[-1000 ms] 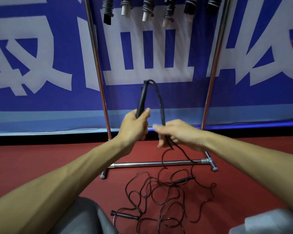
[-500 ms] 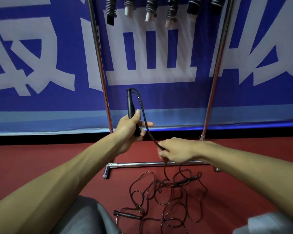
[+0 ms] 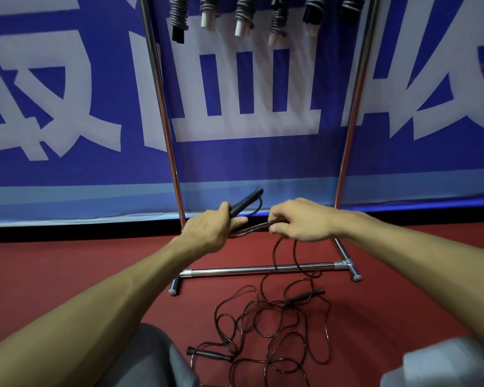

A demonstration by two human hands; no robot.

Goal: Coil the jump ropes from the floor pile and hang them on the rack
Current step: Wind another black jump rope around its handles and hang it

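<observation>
My left hand (image 3: pixel 210 230) grips the black handle (image 3: pixel 246 201) of a jump rope, tilted up to the right. Its dark cord (image 3: pixel 250 229) runs across to my right hand (image 3: pixel 299 220), which pinches a fold of it close beside the left. From there the cord drops to a tangled pile of rope (image 3: pixel 268 328) on the red floor, with two more black handles (image 3: pixel 210 354) (image 3: pixel 306 296) lying in it. Several coiled ropes (image 3: pixel 243 12) hang from the top of the chrome rack (image 3: pixel 263 269).
A blue banner with white lettering (image 3: pixel 67 107) stands right behind the rack. The rack's base bar and feet lie on the floor just beyond the pile. My knees (image 3: pixel 151 358) show at the bottom edge.
My hands have come close together and lower. The handle has tipped from upright to slanting right, and a fold of cord now lies between the two hands.
</observation>
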